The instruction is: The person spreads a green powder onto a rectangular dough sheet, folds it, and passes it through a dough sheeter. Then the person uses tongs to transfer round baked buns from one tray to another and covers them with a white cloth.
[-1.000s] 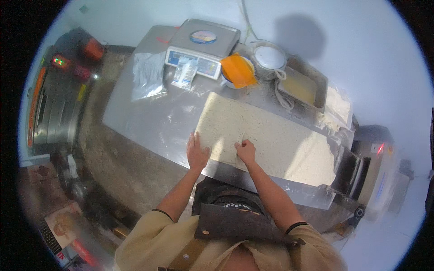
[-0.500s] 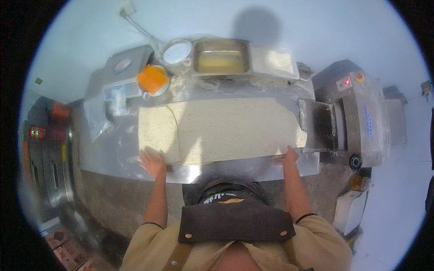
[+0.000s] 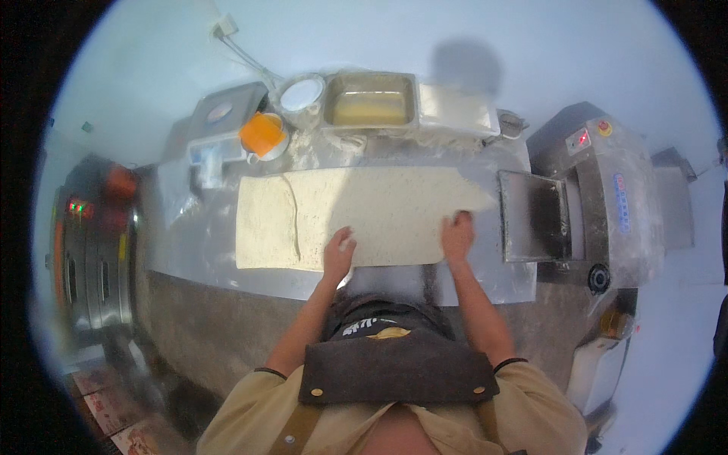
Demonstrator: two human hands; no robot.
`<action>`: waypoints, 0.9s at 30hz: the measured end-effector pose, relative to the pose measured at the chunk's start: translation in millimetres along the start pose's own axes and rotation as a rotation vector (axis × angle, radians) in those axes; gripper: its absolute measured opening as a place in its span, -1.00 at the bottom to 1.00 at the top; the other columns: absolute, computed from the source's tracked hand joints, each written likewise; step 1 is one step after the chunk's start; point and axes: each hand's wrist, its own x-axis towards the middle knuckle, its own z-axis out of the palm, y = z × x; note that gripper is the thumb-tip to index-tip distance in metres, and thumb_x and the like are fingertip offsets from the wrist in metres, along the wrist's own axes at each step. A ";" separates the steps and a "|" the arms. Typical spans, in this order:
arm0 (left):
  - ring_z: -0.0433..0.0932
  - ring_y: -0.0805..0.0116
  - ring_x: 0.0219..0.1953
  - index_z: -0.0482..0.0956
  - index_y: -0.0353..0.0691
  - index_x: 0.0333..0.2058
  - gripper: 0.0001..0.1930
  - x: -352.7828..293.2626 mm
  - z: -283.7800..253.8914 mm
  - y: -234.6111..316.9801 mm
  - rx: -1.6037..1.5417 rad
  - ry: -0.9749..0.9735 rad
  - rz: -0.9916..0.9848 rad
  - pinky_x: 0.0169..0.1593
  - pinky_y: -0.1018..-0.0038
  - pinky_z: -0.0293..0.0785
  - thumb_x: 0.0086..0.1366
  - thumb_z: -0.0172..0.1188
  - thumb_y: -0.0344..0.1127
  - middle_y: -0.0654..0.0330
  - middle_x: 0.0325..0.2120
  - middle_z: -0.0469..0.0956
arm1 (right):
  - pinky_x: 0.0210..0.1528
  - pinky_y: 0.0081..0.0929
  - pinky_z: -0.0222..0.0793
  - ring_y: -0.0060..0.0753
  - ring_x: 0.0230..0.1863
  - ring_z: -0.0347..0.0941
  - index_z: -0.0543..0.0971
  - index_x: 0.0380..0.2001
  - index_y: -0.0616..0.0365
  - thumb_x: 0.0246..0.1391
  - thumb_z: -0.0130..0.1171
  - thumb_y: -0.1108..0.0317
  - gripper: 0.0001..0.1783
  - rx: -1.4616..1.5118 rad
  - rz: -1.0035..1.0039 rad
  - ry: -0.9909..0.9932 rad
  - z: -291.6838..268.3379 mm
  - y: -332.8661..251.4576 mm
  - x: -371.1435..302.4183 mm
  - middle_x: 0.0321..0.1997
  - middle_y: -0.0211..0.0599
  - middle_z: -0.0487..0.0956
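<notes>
A long, pale, speckled dough sheet (image 3: 394,205) lies across the metal table, with a flap folded over near its left end. At its front edge, left of the middle, is my left hand (image 3: 339,254); the fingers bend loosely over the dough, with the thumb apart from them. My right hand (image 3: 457,236) is at the front right corner, its fingers closed on the dough's edge. The dough's right end narrows to a point beyond that hand. What lies under the fingertips is hidden.
Along the back of the metal table (image 3: 205,262) stand a deep steel pan (image 3: 413,102), a white-lidded tub (image 3: 301,95), an orange scraper-like piece (image 3: 262,134) on a bowl, and a white tray (image 3: 455,114). On the right, a steel machine (image 3: 599,182) has a flat dark platform (image 3: 531,216).
Both hands have moved inward, the left from the dough's left front corner toward the middle. The dough's front right corner has drawn in to the left with my right hand.
</notes>
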 end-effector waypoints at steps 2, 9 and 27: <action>0.31 -0.13 0.42 0.29 -0.26 0.43 -0.22 23.9 2.8 -1.9 -0.515 -0.177 -0.121 0.43 -0.11 0.22 0.48 0.05 0.23 -0.15 0.39 0.35 | 0.00 -0.01 0.51 0.18 -0.03 0.55 0.62 -0.16 0.18 0.08 0.36 0.27 -0.70 0.060 -0.368 -0.062 23.5 -47.0 -29.6 -0.15 -0.03 0.63; 0.31 -0.13 0.42 0.32 -0.17 0.43 -0.23 32.7 7.9 9.1 -1.623 -0.022 -0.368 0.50 -0.10 0.15 0.58 -0.37 0.31 -0.02 0.41 0.36 | 0.05 -0.03 0.55 0.06 0.08 0.54 0.66 -0.09 0.09 0.18 0.24 0.29 -0.75 -0.057 -0.896 -0.795 81.5 -61.5 -106.7 0.00 -0.13 0.64; 0.55 0.04 0.19 0.45 -0.34 0.28 -0.54 -0.5 -56.1 -50.7 -1.181 0.458 -0.584 0.26 0.08 0.49 0.50 0.06 -0.24 -0.04 0.11 0.58 | 0.67 0.13 -0.31 0.04 0.69 -0.14 0.22 0.55 0.06 0.35 0.14 -0.11 -0.15 -0.422 -0.767 -0.436 125.5 -102.5 51.1 0.66 0.04 0.07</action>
